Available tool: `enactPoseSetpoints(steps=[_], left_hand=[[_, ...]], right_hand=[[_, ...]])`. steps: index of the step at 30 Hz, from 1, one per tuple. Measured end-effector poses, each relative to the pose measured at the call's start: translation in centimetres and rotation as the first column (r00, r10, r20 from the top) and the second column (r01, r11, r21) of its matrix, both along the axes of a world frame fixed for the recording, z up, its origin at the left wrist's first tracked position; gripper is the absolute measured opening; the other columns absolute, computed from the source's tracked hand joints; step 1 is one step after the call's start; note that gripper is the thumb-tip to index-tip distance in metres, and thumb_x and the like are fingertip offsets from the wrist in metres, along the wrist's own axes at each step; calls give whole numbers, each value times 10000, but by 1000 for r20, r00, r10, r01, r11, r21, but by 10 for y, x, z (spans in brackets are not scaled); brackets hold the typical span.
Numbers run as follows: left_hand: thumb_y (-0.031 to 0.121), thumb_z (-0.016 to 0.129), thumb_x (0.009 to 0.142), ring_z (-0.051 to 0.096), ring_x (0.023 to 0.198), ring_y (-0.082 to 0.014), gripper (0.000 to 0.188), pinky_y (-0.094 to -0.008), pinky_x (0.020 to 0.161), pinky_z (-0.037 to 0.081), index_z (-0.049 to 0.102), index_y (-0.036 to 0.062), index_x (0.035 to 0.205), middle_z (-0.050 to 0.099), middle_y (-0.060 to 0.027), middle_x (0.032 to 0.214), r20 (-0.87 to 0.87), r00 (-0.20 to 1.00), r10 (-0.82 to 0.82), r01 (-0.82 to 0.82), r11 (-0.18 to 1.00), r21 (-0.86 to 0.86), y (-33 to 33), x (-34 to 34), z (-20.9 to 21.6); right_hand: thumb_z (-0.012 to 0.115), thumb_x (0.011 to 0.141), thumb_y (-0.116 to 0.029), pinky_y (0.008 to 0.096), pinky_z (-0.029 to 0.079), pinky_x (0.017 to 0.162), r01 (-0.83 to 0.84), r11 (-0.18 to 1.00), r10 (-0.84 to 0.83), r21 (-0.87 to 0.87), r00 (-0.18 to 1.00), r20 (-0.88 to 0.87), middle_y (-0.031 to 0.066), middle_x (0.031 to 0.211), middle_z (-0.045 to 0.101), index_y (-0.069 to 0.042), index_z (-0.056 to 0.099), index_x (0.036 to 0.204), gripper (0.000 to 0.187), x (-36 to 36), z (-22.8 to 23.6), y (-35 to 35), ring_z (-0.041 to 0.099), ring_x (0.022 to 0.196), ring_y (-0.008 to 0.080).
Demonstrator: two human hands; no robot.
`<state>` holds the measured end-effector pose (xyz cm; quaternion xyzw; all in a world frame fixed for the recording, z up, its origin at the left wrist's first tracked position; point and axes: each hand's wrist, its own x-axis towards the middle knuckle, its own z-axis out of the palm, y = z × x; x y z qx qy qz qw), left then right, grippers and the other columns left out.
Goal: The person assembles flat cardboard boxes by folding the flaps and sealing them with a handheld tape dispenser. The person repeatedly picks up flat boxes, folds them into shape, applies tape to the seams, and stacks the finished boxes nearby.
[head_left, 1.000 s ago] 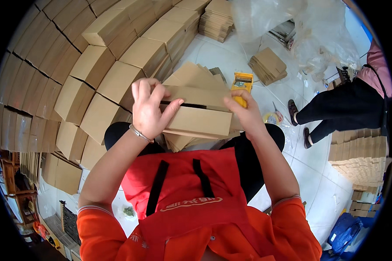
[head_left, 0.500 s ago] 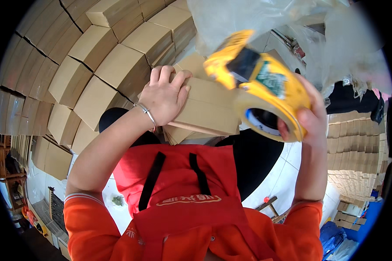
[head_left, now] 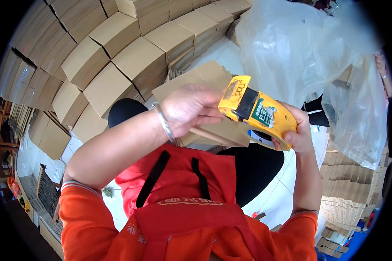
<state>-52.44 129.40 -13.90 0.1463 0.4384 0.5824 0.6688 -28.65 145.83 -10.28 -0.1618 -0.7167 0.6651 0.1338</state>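
Note:
My right hand point(head_left: 294, 127) grips a yellow tape dispenser point(head_left: 265, 114) with a roll of clear tape point(head_left: 253, 133) in it. The dispenser is held above a flat brown cardboard box point(head_left: 196, 82) on my lap. My left hand point(head_left: 190, 108) is over the box, with a silver bangle at its wrist. Its fingers are stretched toward the dispenser's front end, slightly blurred and partly apart. Whether the fingertips touch the dispenser or a tape end, I cannot tell.
Stacks of brown cardboard boxes point(head_left: 144, 54) curve along the left and far side. A large clear plastic sheet point(head_left: 287, 48) hangs at the far right. Below it stand piles of folded cardboard point(head_left: 346, 174). A black mesh item point(head_left: 48, 187) leans at the lower left.
My left hand has lifted off the box and moved right to the dispenser's front. The dispenser has come lower and nearer in my right hand. The view has shifted slightly.

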Motion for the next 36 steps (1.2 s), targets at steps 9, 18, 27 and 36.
enactPoseSetpoints(steps=[9, 18, 27, 36], left_hand=[[149, 597, 945, 650, 727, -83, 138, -215, 652, 513, 666, 66, 1031, 688, -3, 842, -357, 927, 113, -158, 982, -101, -6, -13, -5], [193, 557, 953, 484, 481, -95, 168, -262, 395, 353, 642, 53, 912, 574, -12, 648, -553, 832, 40, -253, 915, -313, -37, -132, -93], [212, 536, 963, 649, 741, -96, 322, -271, 474, 480, 600, 185, 1278, 696, -9, 1020, -575, 736, -357, 168, 919, -356, 4, -60, -110], [132, 776, 753, 509, 1184, -190, 641, -333, 1016, 400, 528, 41, 1337, 582, -54, 1280, -489, 824, -287, 396, 908, 134, -33, -95, -117]], right_hand=[[789, 796, -156, 270, 489, 906, -162, 978, 130, 130, 965, 229, 81, 1134, 665, 34, 557, 1319, 603, -18, 23, -1, 616, 999, 126], [674, 924, -267, 234, 496, 617, -372, 896, 220, 242, 846, 486, 24, 821, 644, 35, 650, 1110, 355, -143, 39, -32, 590, 710, 60], [695, 909, -248, 224, 483, 595, -341, 921, 212, 190, 845, 490, 20, 845, 650, 16, 654, 1118, 340, -149, 35, -28, 572, 698, 46], [704, 900, -253, 222, 485, 635, -349, 927, 219, 139, 803, 554, 25, 881, 652, 10, 636, 1139, 362, -149, 44, -30, 580, 734, 49]])
